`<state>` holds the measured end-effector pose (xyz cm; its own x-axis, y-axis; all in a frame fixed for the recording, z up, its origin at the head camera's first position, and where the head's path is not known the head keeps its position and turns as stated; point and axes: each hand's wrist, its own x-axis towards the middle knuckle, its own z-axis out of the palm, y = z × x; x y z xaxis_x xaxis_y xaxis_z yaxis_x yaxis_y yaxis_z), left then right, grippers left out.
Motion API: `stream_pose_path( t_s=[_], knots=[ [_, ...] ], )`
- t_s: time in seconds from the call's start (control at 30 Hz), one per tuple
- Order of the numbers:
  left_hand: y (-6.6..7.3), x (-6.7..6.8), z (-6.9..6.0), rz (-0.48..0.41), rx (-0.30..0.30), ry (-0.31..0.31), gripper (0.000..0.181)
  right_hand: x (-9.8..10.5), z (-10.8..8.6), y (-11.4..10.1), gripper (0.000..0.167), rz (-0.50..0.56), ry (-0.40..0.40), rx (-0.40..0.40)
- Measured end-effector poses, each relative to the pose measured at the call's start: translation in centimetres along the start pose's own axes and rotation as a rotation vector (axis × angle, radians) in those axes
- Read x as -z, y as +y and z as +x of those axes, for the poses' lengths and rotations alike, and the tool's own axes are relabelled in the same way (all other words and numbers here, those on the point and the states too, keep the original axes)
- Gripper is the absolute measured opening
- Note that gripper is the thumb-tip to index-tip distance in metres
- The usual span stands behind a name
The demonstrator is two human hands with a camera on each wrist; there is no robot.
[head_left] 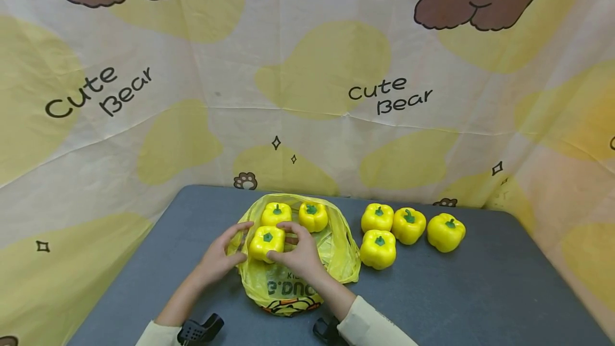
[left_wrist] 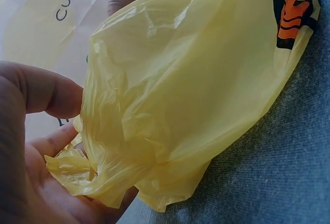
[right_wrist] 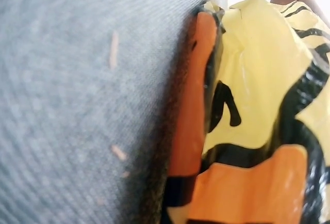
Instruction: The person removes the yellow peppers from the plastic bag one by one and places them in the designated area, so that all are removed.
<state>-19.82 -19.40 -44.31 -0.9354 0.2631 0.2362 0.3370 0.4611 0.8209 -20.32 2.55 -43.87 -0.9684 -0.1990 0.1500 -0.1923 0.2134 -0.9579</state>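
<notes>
Head view: pepper (head_left: 265, 243) (yellow) between right fingers (head_left: 295, 228).

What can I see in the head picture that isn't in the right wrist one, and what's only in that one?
Only the head view shows the seven yellow peppers and the "Cute Bear" writing.

Only the right wrist view shows the tiny pale flecks lying on the table.

Both show the yellow bag, its orange-and-black print and that gray-blue table.
</notes>
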Motion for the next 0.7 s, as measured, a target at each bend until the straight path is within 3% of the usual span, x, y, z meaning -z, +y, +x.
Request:
stream_pose_path(
  t_s=[0.47,0.7],
  knots=[
    [0.2,0.1,-0.1,-0.013,0.008,0.0,0.064,0.4,-0.3,-0.3,0.053,-0.016,0.005,0.009],
    [0.3,0.1,-0.2,-0.009,0.008,0.002,0.064,1.3,-0.6,-0.5,0.053,-0.01,-0.008,0.062]
  ],
)
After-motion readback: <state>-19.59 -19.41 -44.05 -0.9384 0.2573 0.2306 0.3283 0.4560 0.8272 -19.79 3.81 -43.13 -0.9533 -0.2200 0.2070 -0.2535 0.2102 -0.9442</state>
